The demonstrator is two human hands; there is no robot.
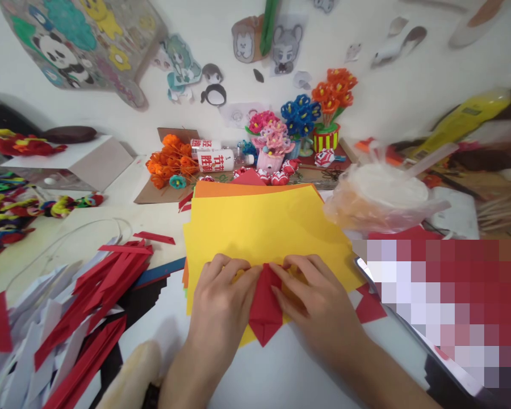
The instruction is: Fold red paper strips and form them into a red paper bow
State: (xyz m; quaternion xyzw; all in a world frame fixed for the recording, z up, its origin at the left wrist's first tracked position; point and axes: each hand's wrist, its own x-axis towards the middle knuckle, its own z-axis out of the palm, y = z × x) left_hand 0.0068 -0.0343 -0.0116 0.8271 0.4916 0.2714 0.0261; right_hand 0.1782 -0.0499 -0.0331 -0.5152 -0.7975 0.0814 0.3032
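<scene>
Left hand point(225, 298) pinches the folded red paper point(264, 309) near its top — right hand point(317, 298), half open, touches its side.

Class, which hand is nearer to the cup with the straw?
Right. The right hand, on the right side of the red folded paper, sits lower in view, left of the cup; the left hand, on the paper's left side, is farther left.

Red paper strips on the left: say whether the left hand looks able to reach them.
Probably yes: nothing seems to stand between the left hand and the red strips, though that hand would have to leave the folded red paper.
</scene>
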